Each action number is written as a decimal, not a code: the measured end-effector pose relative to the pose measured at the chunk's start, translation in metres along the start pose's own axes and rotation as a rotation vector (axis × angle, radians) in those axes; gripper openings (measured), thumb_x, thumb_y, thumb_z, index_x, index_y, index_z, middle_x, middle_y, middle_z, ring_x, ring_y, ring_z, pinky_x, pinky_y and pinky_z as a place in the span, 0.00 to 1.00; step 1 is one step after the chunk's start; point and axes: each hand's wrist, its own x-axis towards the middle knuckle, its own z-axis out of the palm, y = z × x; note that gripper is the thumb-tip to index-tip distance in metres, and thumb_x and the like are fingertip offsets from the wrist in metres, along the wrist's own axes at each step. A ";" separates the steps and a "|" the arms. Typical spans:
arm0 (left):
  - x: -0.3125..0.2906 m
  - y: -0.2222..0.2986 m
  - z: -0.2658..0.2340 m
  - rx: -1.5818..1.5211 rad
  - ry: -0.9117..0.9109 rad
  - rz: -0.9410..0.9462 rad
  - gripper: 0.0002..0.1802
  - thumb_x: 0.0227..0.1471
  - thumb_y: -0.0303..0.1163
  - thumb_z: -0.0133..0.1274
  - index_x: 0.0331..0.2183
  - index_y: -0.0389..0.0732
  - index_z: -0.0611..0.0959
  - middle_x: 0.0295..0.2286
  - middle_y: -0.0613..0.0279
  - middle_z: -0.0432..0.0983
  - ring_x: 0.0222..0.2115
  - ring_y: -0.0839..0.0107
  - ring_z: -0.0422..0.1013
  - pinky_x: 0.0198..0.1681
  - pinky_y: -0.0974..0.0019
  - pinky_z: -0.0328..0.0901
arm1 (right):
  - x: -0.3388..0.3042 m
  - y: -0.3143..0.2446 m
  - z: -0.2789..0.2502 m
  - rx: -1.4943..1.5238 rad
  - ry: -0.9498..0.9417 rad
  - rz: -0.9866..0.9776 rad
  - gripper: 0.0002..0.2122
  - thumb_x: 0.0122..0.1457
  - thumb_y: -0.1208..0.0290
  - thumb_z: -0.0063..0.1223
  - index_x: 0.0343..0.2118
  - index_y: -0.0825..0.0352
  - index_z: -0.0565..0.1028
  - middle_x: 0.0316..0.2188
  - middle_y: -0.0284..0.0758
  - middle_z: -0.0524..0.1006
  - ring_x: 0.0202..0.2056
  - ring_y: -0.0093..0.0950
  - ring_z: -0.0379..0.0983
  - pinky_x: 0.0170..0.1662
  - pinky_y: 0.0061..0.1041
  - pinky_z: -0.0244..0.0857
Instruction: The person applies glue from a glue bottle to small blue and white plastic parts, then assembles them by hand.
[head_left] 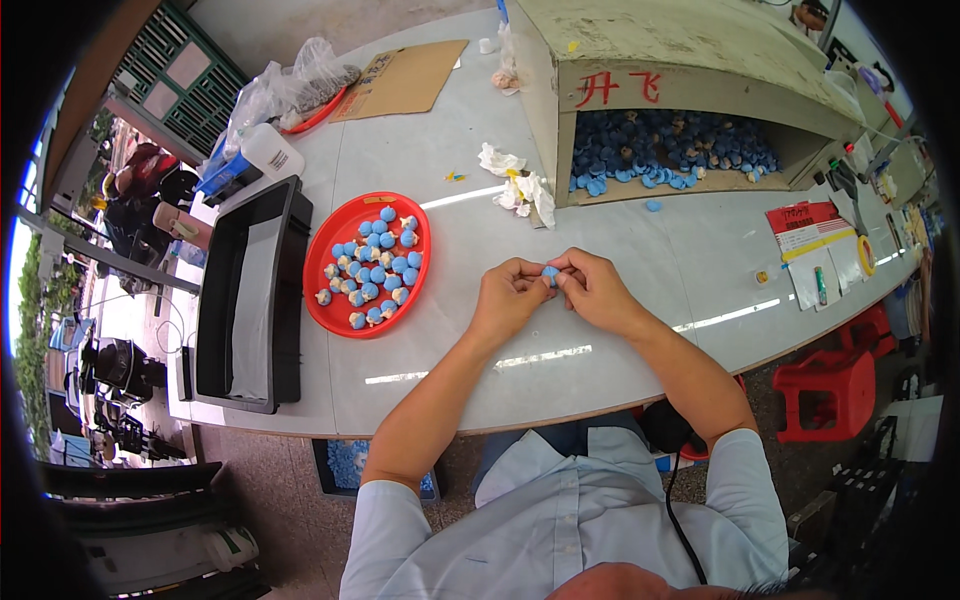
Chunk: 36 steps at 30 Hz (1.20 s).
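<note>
Both hands meet over the middle of the white table [470,400]. Between the fingertips of my left hand [508,298] and my right hand [597,288] is a small blue piece [550,272], pinched from both sides. My fingers hide much of it, so its full shape cannot be made out. Left of my hands, a round red tray [318,285] holds many small blue balls with cream-coloured parts [372,290]. Beyond my right hand, a wooden box with an open front [560,150] contains a heap of blue and cream pieces [670,145].
A long black bin [208,310] stands left of the red tray. Crumpled tissue [525,195] lies before the box, a cardboard sheet [405,80] at the far left. Red paper [800,222] and tape [866,255] lie at right. A red stool [825,395] stands beside the table.
</note>
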 end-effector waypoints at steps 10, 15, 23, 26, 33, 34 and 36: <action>0.003 -0.005 -0.001 0.021 0.020 0.048 0.10 0.55 0.21 0.53 0.40 0.27 0.75 0.34 0.52 0.78 0.34 0.72 0.77 0.40 0.72 0.74 | 0.001 -0.001 0.001 -0.080 0.033 -0.087 0.05 0.60 0.80 0.48 0.38 0.72 0.73 0.25 0.34 0.77 0.23 0.18 0.69 0.26 0.20 0.65; 0.003 -0.004 -0.002 0.015 0.011 0.070 0.11 0.55 0.21 0.53 0.40 0.27 0.75 0.34 0.52 0.77 0.35 0.71 0.77 0.40 0.72 0.74 | 0.003 -0.013 -0.006 0.082 -0.036 0.073 0.07 0.62 0.77 0.48 0.42 0.71 0.73 0.25 0.31 0.75 0.22 0.16 0.68 0.26 0.17 0.64; 0.004 -0.002 -0.006 -0.047 -0.019 0.032 0.12 0.55 0.21 0.53 0.42 0.28 0.75 0.36 0.52 0.77 0.37 0.69 0.77 0.40 0.72 0.73 | 0.007 -0.006 -0.013 0.100 -0.111 0.103 0.09 0.63 0.77 0.46 0.44 0.70 0.71 0.27 0.31 0.73 0.23 0.15 0.67 0.25 0.16 0.63; 0.003 -0.003 -0.006 -0.035 -0.032 0.031 0.12 0.55 0.21 0.53 0.42 0.28 0.76 0.36 0.51 0.77 0.37 0.68 0.77 0.40 0.72 0.73 | 0.007 -0.006 -0.014 0.108 -0.119 0.100 0.09 0.63 0.78 0.46 0.45 0.70 0.71 0.27 0.31 0.73 0.23 0.16 0.67 0.25 0.16 0.63; 0.002 0.000 -0.005 -0.069 -0.030 0.020 0.11 0.55 0.21 0.54 0.41 0.27 0.77 0.37 0.51 0.77 0.37 0.67 0.77 0.41 0.72 0.73 | 0.006 -0.008 -0.014 0.122 -0.131 0.113 0.08 0.63 0.79 0.45 0.43 0.70 0.72 0.27 0.31 0.74 0.23 0.15 0.67 0.25 0.16 0.63; 0.001 0.000 -0.004 -0.064 -0.029 0.017 0.11 0.55 0.21 0.54 0.41 0.27 0.77 0.37 0.51 0.77 0.37 0.67 0.77 0.41 0.71 0.73 | 0.006 -0.008 -0.014 0.123 -0.132 0.114 0.08 0.63 0.79 0.45 0.43 0.70 0.72 0.27 0.31 0.74 0.23 0.15 0.67 0.25 0.16 0.63; 0.001 -0.001 -0.004 -0.037 -0.033 0.023 0.11 0.55 0.21 0.54 0.41 0.27 0.77 0.37 0.52 0.77 0.38 0.67 0.77 0.41 0.71 0.74 | 0.005 -0.008 -0.014 0.093 -0.126 0.095 0.07 0.63 0.80 0.44 0.42 0.70 0.72 0.27 0.31 0.74 0.23 0.15 0.66 0.25 0.16 0.63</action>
